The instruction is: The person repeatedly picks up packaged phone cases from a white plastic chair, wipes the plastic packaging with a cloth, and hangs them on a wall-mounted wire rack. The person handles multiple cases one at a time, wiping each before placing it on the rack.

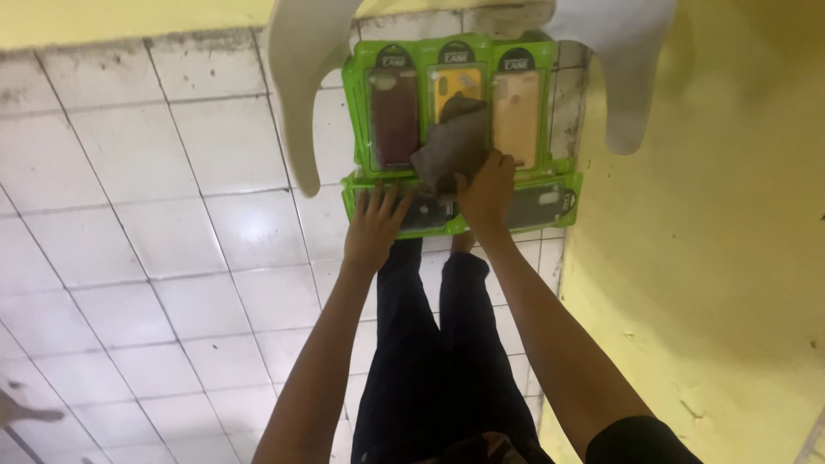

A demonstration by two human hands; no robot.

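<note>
- Grey cloth (pixel 451 146) lies bunched on the green phone-case packs (pixel 361 112), over the yellow case in the middle of the upper row.
- Right hand (pixel 486 187) grips the cloth's lower edge, fingers curled around it.
- Left hand (pixel 375 225) lies flat and spread, holding nothing, on the lower row of packs (pixel 563 202), just beside the right hand.
- The packs lie on the white tiled floor (pixel 172 258), beneath a white plastic chair (pixel 301 77), beside a yellow wall (pixel 713 258).

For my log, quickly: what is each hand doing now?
Left hand: open, flat on a green phone case pack.
Right hand: closed on a grey cloth.
</note>
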